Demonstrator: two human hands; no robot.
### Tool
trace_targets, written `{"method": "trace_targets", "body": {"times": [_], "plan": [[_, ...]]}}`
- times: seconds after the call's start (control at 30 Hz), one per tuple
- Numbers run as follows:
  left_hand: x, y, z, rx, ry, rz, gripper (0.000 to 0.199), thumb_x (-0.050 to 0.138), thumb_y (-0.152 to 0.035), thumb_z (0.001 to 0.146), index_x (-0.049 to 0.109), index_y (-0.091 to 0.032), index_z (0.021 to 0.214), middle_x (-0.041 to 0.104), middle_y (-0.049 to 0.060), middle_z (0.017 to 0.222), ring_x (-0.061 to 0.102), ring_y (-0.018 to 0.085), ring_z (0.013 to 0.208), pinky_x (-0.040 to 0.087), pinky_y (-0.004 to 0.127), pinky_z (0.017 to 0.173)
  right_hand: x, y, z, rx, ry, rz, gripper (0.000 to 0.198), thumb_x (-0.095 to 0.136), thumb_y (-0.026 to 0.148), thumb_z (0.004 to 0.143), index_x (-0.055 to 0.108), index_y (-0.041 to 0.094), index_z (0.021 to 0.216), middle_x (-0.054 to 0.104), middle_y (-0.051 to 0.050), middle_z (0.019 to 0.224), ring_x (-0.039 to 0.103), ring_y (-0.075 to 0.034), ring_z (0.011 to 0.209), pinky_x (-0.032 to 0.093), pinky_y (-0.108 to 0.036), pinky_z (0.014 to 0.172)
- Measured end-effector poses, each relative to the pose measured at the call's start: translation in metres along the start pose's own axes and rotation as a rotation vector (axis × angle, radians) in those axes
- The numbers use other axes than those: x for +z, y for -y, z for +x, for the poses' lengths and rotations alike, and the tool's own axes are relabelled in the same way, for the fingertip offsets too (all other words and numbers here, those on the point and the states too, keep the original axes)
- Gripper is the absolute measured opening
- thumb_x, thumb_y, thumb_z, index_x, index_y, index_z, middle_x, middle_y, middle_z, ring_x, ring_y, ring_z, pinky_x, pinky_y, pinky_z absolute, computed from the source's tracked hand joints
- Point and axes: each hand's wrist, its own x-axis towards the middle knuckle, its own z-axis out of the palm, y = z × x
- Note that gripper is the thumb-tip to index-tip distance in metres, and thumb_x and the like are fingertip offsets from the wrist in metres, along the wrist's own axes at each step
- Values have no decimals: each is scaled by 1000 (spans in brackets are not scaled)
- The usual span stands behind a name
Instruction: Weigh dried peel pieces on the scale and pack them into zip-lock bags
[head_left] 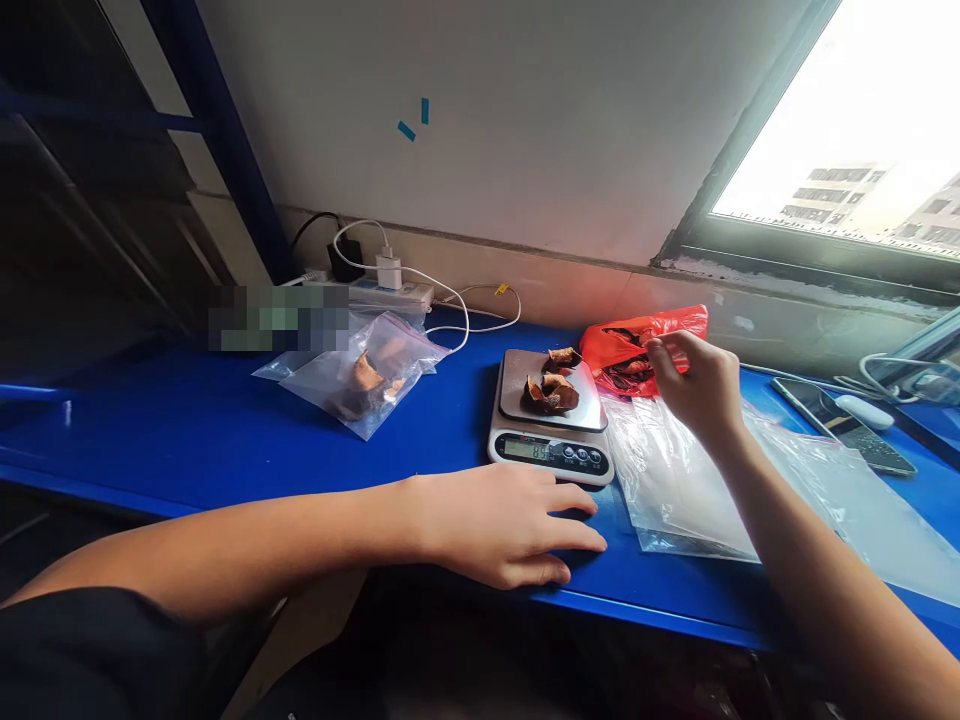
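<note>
Curled brown pieces that look like dried peel (551,398) rest on the metal plate of a digital kitchen scale (553,455). Its display is lit, with digits resembling 85. My left hand (517,525) lies palm down on the blue table just in front of the scale, fingers spread and holding nothing. Right of the scale, a red plastic bag (607,345) gapes open, with more dark dried pieces inside. Over its opening is my right hand (697,385), thumb and forefinger pinched together. Whatever is between those fingertips is too small or hidden to make out.
A clear zip bag (337,395) holding brown pieces lies to the left. Flat clear bags (682,490) spread out on the right, beside a phone (844,425) and a white oval object (864,411). A power strip (397,295) with chargers and white cables sits against the wall.
</note>
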Motion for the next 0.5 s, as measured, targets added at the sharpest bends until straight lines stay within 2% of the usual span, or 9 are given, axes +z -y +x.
{"method": "trace_targets", "body": {"times": [0.1, 0.23, 0.37, 0.5], "plan": [[0, 1, -1, 8, 7, 3, 35, 56, -32, 98, 62, -17, 129, 61, 13, 135, 65, 24, 96, 53, 35, 83, 9, -22, 0, 102, -27, -56, 18, 51, 32, 85, 64, 19, 89, 72, -11, 83, 67, -24, 74, 47, -36, 68], [0, 2, -2, 10, -2, 5, 35, 57, -33, 97, 62, -18, 128, 61, 13, 134, 66, 25, 98, 53, 35, 83, 29, -45, -2, 163, -50, -118, 27, 45, 19, 79, 60, 15, 102, 70, -16, 92, 65, -26, 77, 48, -39, 70], [-2, 2, -2, 7, 19, 1, 35, 56, -33, 98, 62, -18, 129, 61, 13, 135, 66, 25, 97, 54, 35, 82, 47, -54, -9, 81, 86, -145, 21, 47, 18, 76, 63, 16, 90, 69, -17, 87, 63, -27, 80, 47, -41, 74], [-3, 1, -1, -1, 24, 13, 35, 56, -33, 98, 61, -19, 129, 61, 12, 135, 66, 24, 98, 54, 35, 83, 56, -54, -14, -33, 223, -182, 18, 46, 20, 77, 64, 18, 76, 66, -13, 79, 60, -25, 79, 46, -43, 79]]}}
